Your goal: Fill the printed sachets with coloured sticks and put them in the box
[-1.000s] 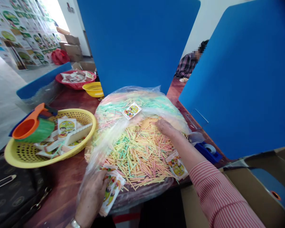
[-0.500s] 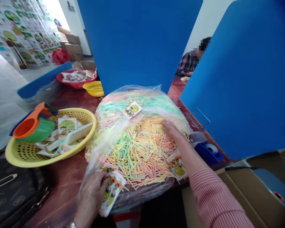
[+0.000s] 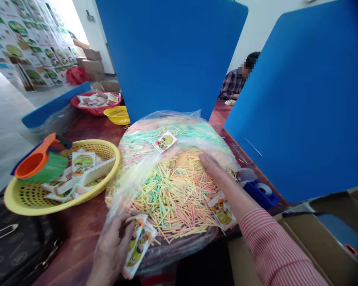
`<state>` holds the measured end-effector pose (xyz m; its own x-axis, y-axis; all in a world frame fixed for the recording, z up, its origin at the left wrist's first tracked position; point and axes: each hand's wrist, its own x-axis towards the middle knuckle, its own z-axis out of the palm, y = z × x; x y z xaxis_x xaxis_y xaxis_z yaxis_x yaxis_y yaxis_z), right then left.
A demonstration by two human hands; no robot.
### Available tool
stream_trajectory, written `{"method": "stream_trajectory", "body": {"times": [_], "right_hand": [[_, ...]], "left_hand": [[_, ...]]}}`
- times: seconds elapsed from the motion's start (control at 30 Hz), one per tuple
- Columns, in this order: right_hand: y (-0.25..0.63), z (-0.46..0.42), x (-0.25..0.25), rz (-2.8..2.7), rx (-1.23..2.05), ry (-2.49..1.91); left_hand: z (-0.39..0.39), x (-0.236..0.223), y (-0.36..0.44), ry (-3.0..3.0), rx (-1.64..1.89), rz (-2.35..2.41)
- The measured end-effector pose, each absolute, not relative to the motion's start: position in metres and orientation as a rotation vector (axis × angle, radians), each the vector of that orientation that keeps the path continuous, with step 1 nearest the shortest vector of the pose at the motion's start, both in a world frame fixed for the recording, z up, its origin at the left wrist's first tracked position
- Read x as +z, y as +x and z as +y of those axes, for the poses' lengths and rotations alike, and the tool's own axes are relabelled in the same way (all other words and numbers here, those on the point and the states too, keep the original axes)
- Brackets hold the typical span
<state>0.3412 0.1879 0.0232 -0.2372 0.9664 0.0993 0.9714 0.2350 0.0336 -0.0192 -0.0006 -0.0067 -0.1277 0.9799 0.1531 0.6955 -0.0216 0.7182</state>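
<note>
My left hand (image 3: 110, 250) grips a few printed paper sachets (image 3: 139, 245) at the near edge of a large clear plastic bag (image 3: 170, 190) full of thin pastel sticks. My right hand (image 3: 211, 167) lies on the sticks in the bag's open middle, holding nothing. One printed sachet (image 3: 165, 142) rests on the plastic at the far side, and another (image 3: 222, 210) lies near my right forearm. To the left, a round yellow basket (image 3: 26, 207) holds more sachets, a white strip, an orange scoop (image 3: 31, 165) and a green brush (image 3: 52, 169).
The bag lies on a reddish-brown wooden table (image 3: 89, 137). Blue partitions (image 3: 167, 59) stand behind it and to the right. Beyond are a red basket (image 3: 80, 105), a small yellow basket (image 3: 117, 115), a blue tape dispenser (image 3: 261, 194), a cardboard box (image 3: 316, 242) and a seated co-worker (image 3: 234, 84).
The sachets in my left hand now stand more steeply, and my right hand has shifted slightly over the sticks. The whole view has tilted a little.
</note>
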Motion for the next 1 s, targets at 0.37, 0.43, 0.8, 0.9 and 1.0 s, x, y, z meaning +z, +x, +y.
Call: {"method": "stream_trajectory", "body": {"times": [0.37, 0.43, 0.8, 0.9, 1.0], "right_hand": [[0.327, 0.182, 0.029, -2.258, 0.002, -1.878], [0.326, 0.183, 0.035, -2.198, 0.037, -1.863], [0.271, 0.123, 0.055, -1.226, 0.959, -1.004], [0.236, 0.097, 0.062, -0.893, 1.212, -0.747], [0.209, 0.077, 0.07, -0.783, 1.253, -0.59]], "left_hand": [[0.008, 0.008, -0.009, 1.186, 1.04, 1.567], [0.009, 0.005, -0.008, 1.176, 1.023, 1.499], [0.015, 0.043, 0.021, 1.742, 0.888, 1.685], [0.019, 0.044, 0.037, 1.729, 0.866, 1.557], [0.021, 0.038, 0.049, 1.561, 0.859, 1.454]]}}
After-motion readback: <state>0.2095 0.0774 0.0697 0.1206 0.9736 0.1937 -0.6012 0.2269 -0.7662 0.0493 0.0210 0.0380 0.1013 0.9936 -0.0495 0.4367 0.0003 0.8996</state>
